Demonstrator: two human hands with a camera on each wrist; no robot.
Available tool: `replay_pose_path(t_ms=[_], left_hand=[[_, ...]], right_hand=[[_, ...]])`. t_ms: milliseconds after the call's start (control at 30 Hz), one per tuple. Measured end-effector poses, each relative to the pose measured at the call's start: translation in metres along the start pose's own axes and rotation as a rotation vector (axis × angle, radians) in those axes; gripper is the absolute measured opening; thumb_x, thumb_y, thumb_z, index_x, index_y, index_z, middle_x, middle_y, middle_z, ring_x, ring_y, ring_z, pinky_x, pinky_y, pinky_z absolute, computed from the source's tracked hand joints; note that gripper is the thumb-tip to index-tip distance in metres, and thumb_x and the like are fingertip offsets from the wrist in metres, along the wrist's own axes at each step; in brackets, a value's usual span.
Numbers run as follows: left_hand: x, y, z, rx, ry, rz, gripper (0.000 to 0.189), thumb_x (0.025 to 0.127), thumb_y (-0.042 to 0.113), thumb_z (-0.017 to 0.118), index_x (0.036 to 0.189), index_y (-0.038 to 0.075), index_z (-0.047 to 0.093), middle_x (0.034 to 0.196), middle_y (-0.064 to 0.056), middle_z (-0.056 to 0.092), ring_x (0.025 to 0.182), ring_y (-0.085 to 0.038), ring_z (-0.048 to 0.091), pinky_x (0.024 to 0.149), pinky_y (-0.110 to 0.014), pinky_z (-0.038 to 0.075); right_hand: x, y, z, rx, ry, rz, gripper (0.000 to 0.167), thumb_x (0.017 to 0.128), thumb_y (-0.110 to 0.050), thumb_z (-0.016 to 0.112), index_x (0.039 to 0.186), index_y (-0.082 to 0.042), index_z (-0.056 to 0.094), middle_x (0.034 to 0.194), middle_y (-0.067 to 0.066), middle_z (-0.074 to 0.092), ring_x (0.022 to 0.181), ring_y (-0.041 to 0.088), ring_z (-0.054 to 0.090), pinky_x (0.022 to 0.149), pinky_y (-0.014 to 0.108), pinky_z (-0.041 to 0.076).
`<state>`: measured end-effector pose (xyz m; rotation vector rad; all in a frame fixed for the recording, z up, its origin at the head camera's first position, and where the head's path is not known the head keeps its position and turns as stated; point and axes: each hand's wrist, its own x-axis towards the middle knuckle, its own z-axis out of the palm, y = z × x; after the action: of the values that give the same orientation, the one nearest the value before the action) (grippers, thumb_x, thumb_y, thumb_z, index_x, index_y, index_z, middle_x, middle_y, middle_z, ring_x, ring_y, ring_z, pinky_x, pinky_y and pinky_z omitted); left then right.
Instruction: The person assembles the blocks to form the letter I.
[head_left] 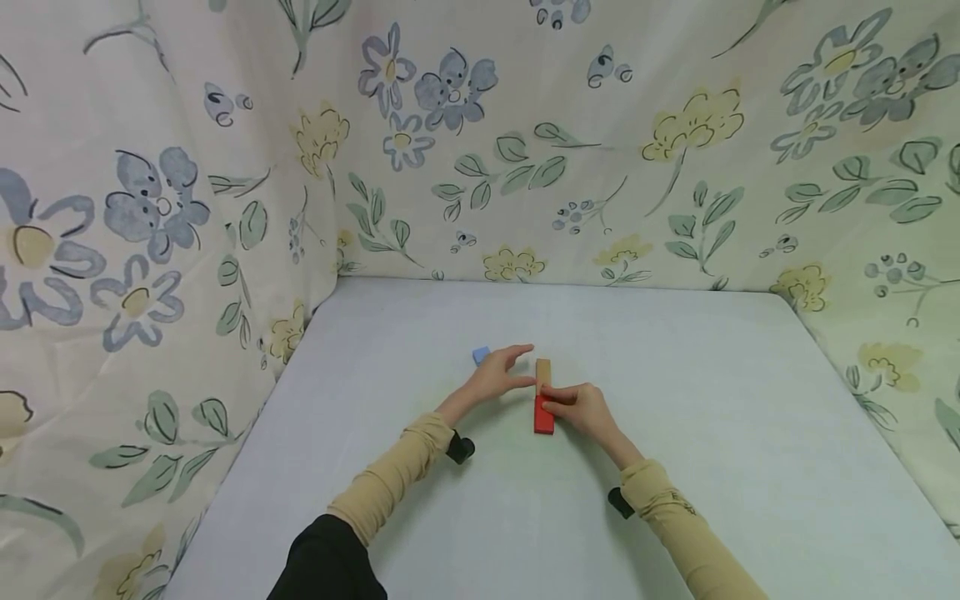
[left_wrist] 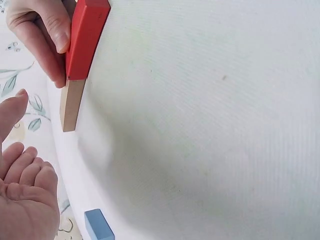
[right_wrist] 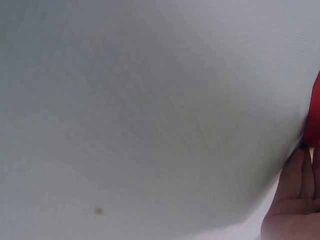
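A red block (head_left: 543,418) and a plain wooden block (head_left: 543,371) lie end to end in a line on the white table, the wooden one farther away. My right hand (head_left: 583,408) holds the red block from the right side, its thumb on the red and a fingertip close to the joint. In the left wrist view the ends of the red block (left_wrist: 89,40) and wooden block (left_wrist: 71,106) meet. My left hand (head_left: 497,375) is just left of the wooden block, thumb and fingers spread, gripping nothing. Behind it sits a small blue block (head_left: 481,356), partly hidden.
The white table (head_left: 712,400) extends around the blocks to both sides. Floral cloth (head_left: 630,192) hangs along its back and sides. A dark wrist camera (head_left: 461,448) sits under the left cuff, another dark wrist camera (head_left: 620,502) by the right cuff.
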<state>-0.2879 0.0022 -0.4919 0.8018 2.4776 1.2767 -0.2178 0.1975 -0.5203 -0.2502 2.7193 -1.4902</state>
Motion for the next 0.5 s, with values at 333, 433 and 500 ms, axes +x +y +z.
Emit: replay_pose_path(t_ms=[333,433,500], left_hand=[[-0.001,0.0,-0.014,-0.017,0.074,0.0,0.061,0.086,0.02,0.07,0.14,0.006,0.045,0.146,-0.008,0.046,0.135,-0.022,0.043,0.109,-0.032,0.039],[-0.002,-0.002,-0.024,0.014,0.127,-0.007,0.06,0.085,0.022,0.071,0.139,0.009,0.048,0.144,-0.007,0.048,0.133,-0.023,0.046,0.107,-0.032,0.041],[-0.003,-0.005,-0.031,0.023,0.164,-0.007,0.059,0.085,0.022,0.072,0.137,0.009,0.05,0.143,-0.008,0.049,0.131,-0.024,0.048,0.106,-0.032,0.042]], right_hand=[[0.0,0.0,0.001,-0.01,0.008,0.045,0.031,0.082,-0.014,0.074,0.112,-0.007,0.07,0.111,0.011,0.069,0.111,0.025,0.063,0.087,0.03,0.054],[0.0,-0.001,0.001,-0.009,0.002,0.049,0.031,0.082,-0.013,0.073,0.112,-0.007,0.07,0.114,0.012,0.068,0.112,0.026,0.062,0.09,0.037,0.053],[0.0,-0.001,0.001,-0.009,0.0,0.044,0.031,0.082,-0.013,0.073,0.112,-0.006,0.07,0.115,0.012,0.067,0.113,0.027,0.062,0.091,0.039,0.052]])
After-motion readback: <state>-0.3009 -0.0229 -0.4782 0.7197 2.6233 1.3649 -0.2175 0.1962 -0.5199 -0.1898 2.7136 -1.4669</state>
